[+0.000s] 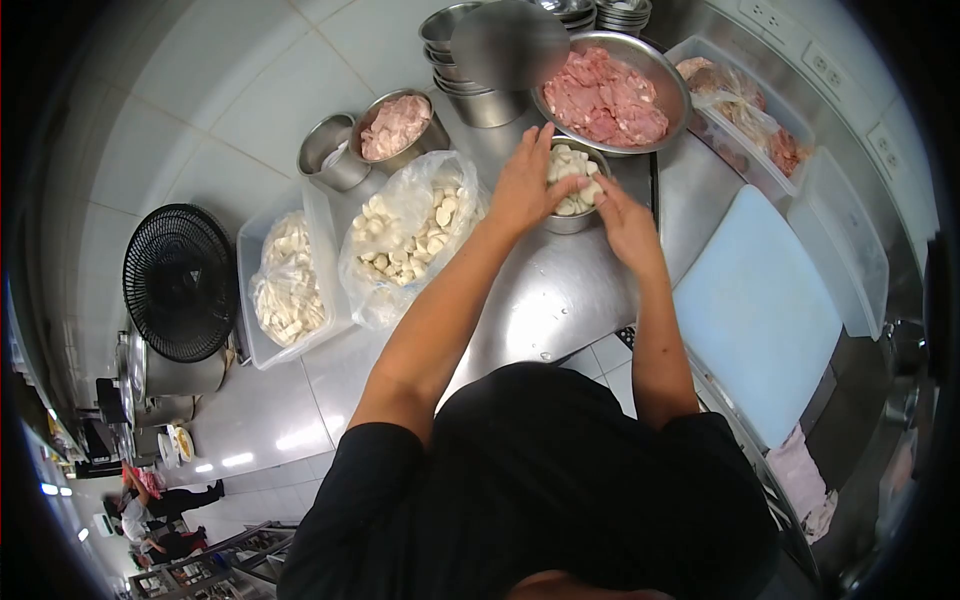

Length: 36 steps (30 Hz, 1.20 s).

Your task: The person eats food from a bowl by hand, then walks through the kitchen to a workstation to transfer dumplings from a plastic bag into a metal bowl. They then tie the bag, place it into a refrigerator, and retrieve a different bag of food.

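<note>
A small round steel pot (577, 224) stands on the steel counter in front of me, filled with pale round pieces (573, 166) whose kind I cannot make out. My left hand (530, 182) lies along the pot's left side, fingers stretched out and apart, thumb reaching over the pieces. At the right rim my right hand (627, 222) touches the pieces with its fingertips; its fingers are loosely spread. Directly behind the pot is a wide steel bowl (677, 85) of raw pink meat (607, 98). An opened plastic bag (415, 225) of similar pale pieces lies to the left.
At left are a clear tub (290, 350) with bagged white strips and a black basket (180, 283). Steel pots (400, 155) and stacked containers (485, 108) line the back. A blue cutting board (760, 310) and a tub of bagged meat (790, 180) are right. People (150, 510) are far left.
</note>
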Available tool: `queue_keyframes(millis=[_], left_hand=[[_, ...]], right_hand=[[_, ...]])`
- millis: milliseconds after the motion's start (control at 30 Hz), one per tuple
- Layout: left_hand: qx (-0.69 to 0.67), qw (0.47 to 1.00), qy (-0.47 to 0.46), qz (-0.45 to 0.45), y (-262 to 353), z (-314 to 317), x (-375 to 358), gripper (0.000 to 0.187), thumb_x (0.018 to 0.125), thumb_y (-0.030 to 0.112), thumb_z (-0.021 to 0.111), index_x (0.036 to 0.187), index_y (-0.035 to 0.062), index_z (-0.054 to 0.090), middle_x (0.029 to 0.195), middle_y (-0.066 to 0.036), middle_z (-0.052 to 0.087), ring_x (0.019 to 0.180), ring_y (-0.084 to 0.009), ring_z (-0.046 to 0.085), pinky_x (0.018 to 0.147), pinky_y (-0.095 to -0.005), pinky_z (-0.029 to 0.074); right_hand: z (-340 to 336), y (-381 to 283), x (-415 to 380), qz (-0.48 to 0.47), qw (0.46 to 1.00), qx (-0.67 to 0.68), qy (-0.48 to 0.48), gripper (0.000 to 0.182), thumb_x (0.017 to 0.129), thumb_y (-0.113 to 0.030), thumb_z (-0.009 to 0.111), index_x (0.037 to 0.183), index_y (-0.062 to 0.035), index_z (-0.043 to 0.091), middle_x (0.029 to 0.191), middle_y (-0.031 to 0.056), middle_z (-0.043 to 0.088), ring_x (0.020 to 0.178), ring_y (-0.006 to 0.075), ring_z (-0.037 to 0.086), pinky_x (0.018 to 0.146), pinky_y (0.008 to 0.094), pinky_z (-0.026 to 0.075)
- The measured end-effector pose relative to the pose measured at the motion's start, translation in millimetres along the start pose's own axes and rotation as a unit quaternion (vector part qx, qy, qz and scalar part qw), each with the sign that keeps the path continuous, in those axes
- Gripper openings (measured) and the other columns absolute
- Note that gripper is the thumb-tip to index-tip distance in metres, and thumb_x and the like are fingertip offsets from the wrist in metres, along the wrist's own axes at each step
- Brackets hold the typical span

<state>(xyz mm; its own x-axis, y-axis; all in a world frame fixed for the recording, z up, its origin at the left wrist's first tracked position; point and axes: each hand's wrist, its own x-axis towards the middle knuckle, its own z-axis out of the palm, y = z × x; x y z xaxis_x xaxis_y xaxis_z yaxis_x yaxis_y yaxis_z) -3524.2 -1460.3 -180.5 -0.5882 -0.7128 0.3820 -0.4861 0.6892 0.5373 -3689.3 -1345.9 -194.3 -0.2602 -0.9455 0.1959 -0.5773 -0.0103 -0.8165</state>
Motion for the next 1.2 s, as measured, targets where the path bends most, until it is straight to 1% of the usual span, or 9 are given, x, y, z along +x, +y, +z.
queue_keyframes(millis=[200, 367, 467, 667, 833, 900, 967, 1167, 1200], left_hand=[[0.016, 0.999, -0.021, -0.042, 6.8, -0.6, 6.5, 0.077, 0.093, 0.050, 0.056, 0.153, 0.0118, 0.028, 0.152, -0.032, 0.028, 0.142, -0.0458, 0.027, 0.116, -0.0470, 0.025], [0.174, 0.978, -0.114, -0.009, 16.4, -7.6, -13.6, 0.069, 0.099, 0.050, 0.038, 0.154, 0.0103, 0.026, 0.153, -0.032, 0.026, 0.146, -0.0446, 0.019, 0.119, -0.0470, 0.016], [-0.092, 0.994, -0.028, -0.046, 4.3, -13.3, -13.7, 0.068, 0.100, 0.044, 0.041, 0.153, 0.0047, 0.025, 0.153, -0.032, 0.026, 0.145, -0.0443, 0.020, 0.120, -0.0467, 0.016], [0.058, 0.997, -0.033, -0.035, 12.4, -9.2, -40.5, 0.075, 0.095, 0.037, 0.055, 0.152, -0.0002, 0.023, 0.152, -0.034, 0.027, 0.146, -0.0433, 0.021, 0.120, -0.0459, 0.018], [-0.137, 0.990, 0.043, 0.000, 12.2, -14.0, -68.6, 0.075, 0.095, 0.042, 0.059, 0.151, 0.0019, 0.028, 0.153, -0.030, 0.028, 0.147, -0.0398, 0.021, 0.119, -0.0437, 0.019], [-0.060, 0.998, 0.006, 0.017, 26.1, -36.4, -106.3, 0.069, 0.095, 0.042, 0.061, 0.149, 0.0064, 0.037, 0.150, -0.023, 0.039, 0.135, -0.0337, 0.043, 0.109, -0.0394, 0.039], [-0.266, 0.956, -0.072, -0.098, 49.7, -91.6, -147.6, 0.060, 0.094, 0.042, 0.063, 0.145, 0.0146, 0.048, 0.125, -0.011, 0.065, 0.111, -0.0214, 0.063, 0.094, -0.0339, 0.049], [-0.302, 0.877, 0.219, -0.303, 65.6, -182.0, -343.8, 0.051, 0.096, 0.027, 0.064, 0.143, 0.0114, 0.050, 0.124, -0.008, 0.065, 0.114, -0.0172, 0.059, 0.096, -0.0325, 0.048], [-0.293, 0.847, 0.285, -0.341, 67.1, -183.0, -381.0, 0.050, 0.096, 0.026, 0.063, 0.142, 0.0112, 0.051, 0.123, -0.008, 0.065, 0.114, -0.0169, 0.059, 0.096, -0.0322, 0.048]], right_hand=[[0.3, -10.4, -15.1, -0.026, 0.995, 0.044, 0.088, 0.047, 0.096, -0.031, 0.059, 0.137, -0.0095, 0.054, 0.136, 0.0248, 0.054, 0.126, 0.0397, 0.052, 0.105, 0.0405, 0.042], [-1.5, -11.1, -7.7, -0.008, 0.996, -0.078, -0.030, 0.047, 0.095, -0.031, 0.061, 0.138, -0.0140, 0.055, 0.136, 0.0255, 0.054, 0.126, 0.0391, 0.053, 0.103, 0.0415, 0.043], [-4.1, -10.7, -5.9, -0.041, 0.998, -0.039, 0.008, 0.040, 0.094, -0.030, 0.062, 0.132, -0.0161, 0.059, 0.130, 0.0246, 0.058, 0.121, 0.0393, 0.057, 0.100, 0.0418, 0.045], [-6.1, -3.1, -11.4, -0.004, 0.997, 0.059, -0.052, 0.029, 0.089, -0.026, 0.069, 0.108, -0.0054, 0.061, 0.110, 0.0129, 0.065, 0.099, 0.0295, 0.063, 0.087, 0.0370, 0.049], [-7.4, 4.7, -9.1, -0.071, 0.994, -0.059, -0.056, 0.036, 0.079, -0.026, 0.077, 0.102, -0.0023, 0.062, 0.099, 0.0127, 0.064, 0.089, 0.0268, 0.062, 0.079, 0.0374, 0.049], [-2.1, 10.0, -11.9, -0.061, 0.996, -0.028, -0.066, 0.036, 0.075, -0.023, 0.079, 0.100, -0.0009, 0.065, 0.098, 0.0130, 0.064, 0.086, 0.0284, 0.061, 0.079, 0.0393, 0.048], [11.7, 38.5, -8.6, -0.092, 0.995, 0.024, -0.036, 0.033, 0.075, -0.017, 0.080, 0.098, 0.0030, 0.066, 0.097, 0.0134, 0.064, 0.089, 0.0277, 0.059, 0.083, 0.0392, 0.047], [-13.1, 16.7, -31.3, -0.061, 0.996, -0.042, -0.038, 0.029, 0.086, -0.020, 0.076, 0.094, 0.0035, 0.060, 0.101, 0.0149, 0.066, 0.095, 0.0244, 0.057, 0.090, 0.0365, 0.046], [-13.6, 27.5, -28.4, -0.182, 0.983, -0.033, -0.019, 0.029, 0.087, -0.025, 0.075, 0.092, -0.0015, 0.058, 0.095, 0.0057, 0.062, 0.078, 0.0151, 0.056, 0.065, 0.0260, 0.049]])
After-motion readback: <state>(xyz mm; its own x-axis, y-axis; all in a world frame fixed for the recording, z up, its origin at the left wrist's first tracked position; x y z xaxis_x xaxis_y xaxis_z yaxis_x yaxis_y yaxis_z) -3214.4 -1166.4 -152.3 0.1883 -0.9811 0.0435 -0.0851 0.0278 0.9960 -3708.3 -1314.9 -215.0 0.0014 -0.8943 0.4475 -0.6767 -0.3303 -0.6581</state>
